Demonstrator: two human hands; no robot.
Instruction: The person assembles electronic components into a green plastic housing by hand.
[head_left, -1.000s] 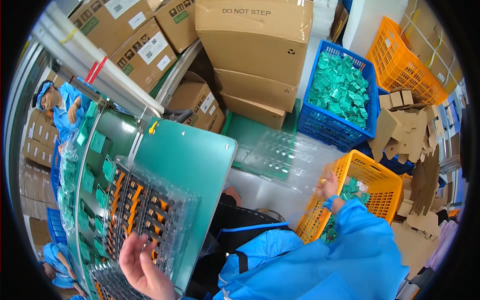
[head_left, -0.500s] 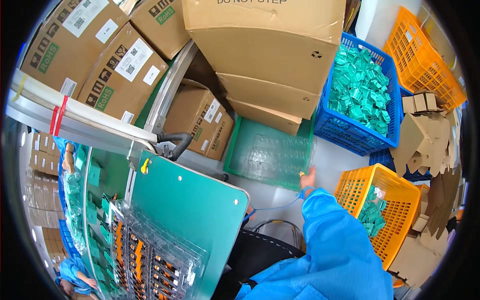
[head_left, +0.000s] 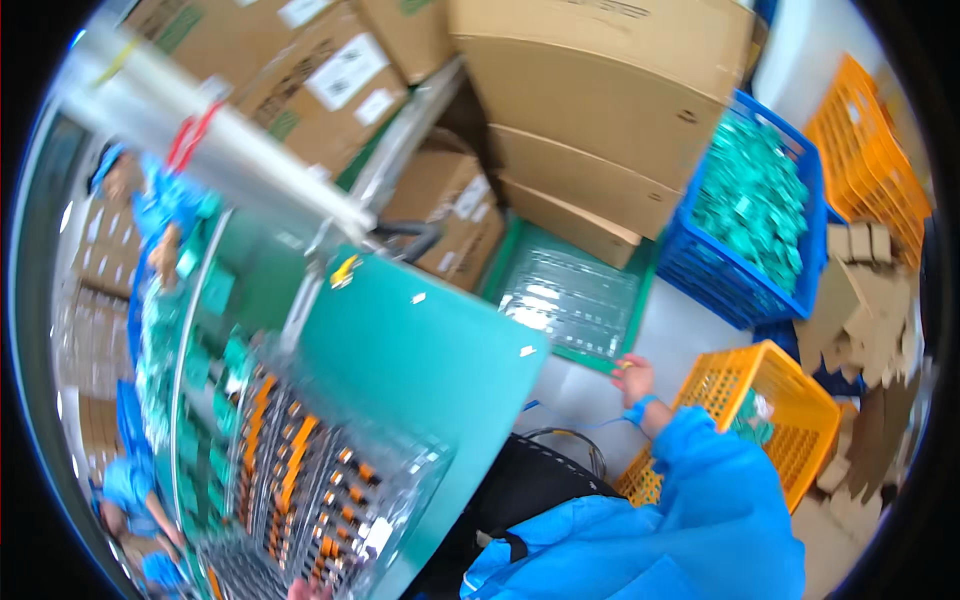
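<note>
My right hand (head_left: 633, 376), in a blue sleeve with a blue wrist strap and a yellow band on one finger, hovers by the near right corner of a green crate (head_left: 638, 310). Its fingers are loosely bent and somewhat blurred; nothing shows in them. Inside the crate lies a clear plastic tray (head_left: 570, 285). What seems to be my left hand (head_left: 308, 590) is cut off by the lower edge, beside a clear blister tray (head_left: 400, 490) of black and orange parts on the green tabletop (head_left: 430, 345). Its fingers are mostly hidden.
A large carton (head_left: 600, 90) stands over the green crate's far end. At right are a blue basket (head_left: 715, 270) of green pieces, a yellow basket (head_left: 720, 385) and flattened cardboard (head_left: 840, 310). A white rail (head_left: 240, 150) crosses at left; co-workers (head_left: 130, 490) are beyond.
The view has shifted left. My right hand has drawn back from the green crate's rim. A hand now shows at the lower edge by the blister tray; the one behind the tabletop is gone from view.
</note>
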